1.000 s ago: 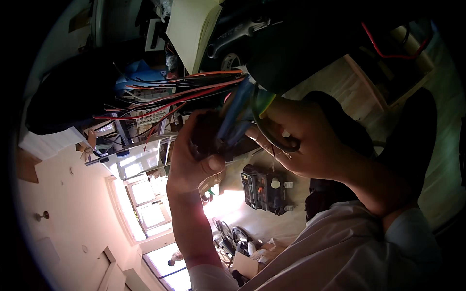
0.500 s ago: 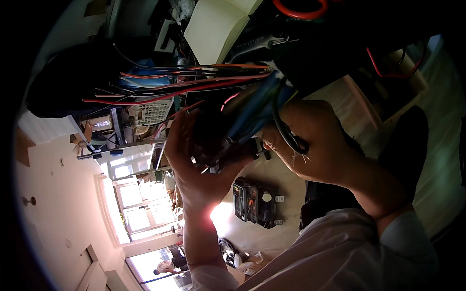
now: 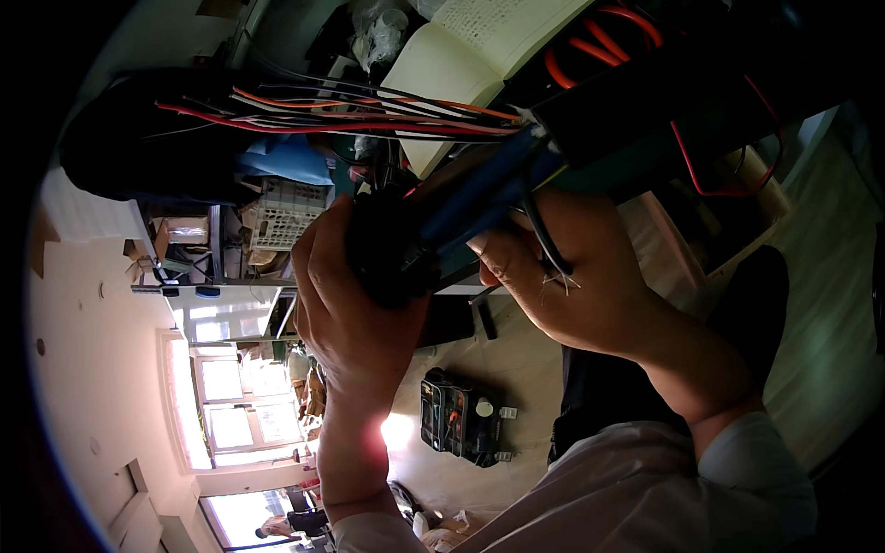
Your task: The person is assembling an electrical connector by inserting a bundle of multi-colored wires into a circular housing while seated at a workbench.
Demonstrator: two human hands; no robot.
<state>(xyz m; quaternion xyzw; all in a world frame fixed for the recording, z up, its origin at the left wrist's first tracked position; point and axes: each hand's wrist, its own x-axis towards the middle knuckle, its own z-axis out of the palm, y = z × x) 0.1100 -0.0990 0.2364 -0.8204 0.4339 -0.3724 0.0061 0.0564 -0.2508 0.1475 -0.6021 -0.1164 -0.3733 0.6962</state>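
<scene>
My left hand (image 3: 346, 300) is closed around a dark black part (image 3: 387, 244), whose shape is lost in shadow. Blue wires (image 3: 489, 198) run from that part up towards a bundle of stripped multicoloured wires (image 3: 369, 118). The bundle's red, orange, black and white strands spread out to the left. My right hand (image 3: 595, 267) is closed at the blue wires, thumb and fingers pressed together beside them. A dark cable (image 3: 544, 235) with frayed bare strands at its end curves over its fingers. What lies inside both grips is partly hidden.
Behind the wires lies an open notebook (image 3: 452, 74), with orange-red looped handles (image 3: 604, 41) to its right. A red wire (image 3: 684, 166) hangs near a wooden box (image 3: 756, 221). On the floor stands a black tool case (image 3: 466, 419). A white crate (image 3: 286, 217) is at left.
The whole view has shifted, showing more of the notebook and the orange-red handles. My left fingers have drawn closer around the dark part. My right hand keeps its grip at the blue wires.
</scene>
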